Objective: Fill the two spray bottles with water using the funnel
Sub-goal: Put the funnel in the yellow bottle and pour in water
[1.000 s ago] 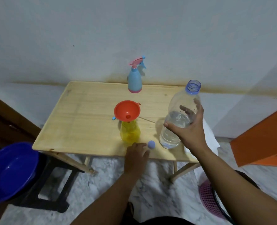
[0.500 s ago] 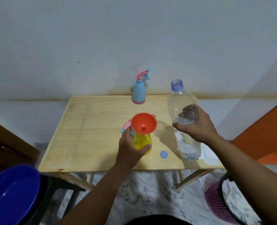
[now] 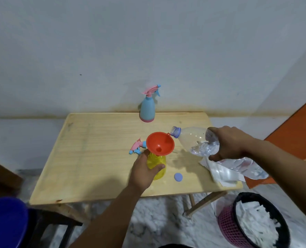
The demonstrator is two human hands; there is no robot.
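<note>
Tipped since half-second ago: clear crinkled plastic water bottle [image 3: 198,143], now near-horizontal, mouth at rim of orange conical funnel [image 3: 160,143], gripped by right hand [image 3: 228,144]. Funnel seated in translucent yellow spray bottle [image 3: 157,162], mid-table, wrapped by left hand [image 3: 144,171]. Round blue cap [image 3: 178,176] beside. Wooden table [image 3: 95,149].

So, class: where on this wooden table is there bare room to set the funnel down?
The table's left half, left of the yellow spray bottle, is bare. Crowded: right side, with the blue cap, white paper and tilted clear water bottle.

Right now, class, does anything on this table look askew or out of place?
Only the detached pink-and-blue spray head lies loose on the wooden table beside the yellow spray bottle, and the blue cap sits apart. No spill shows.
</note>
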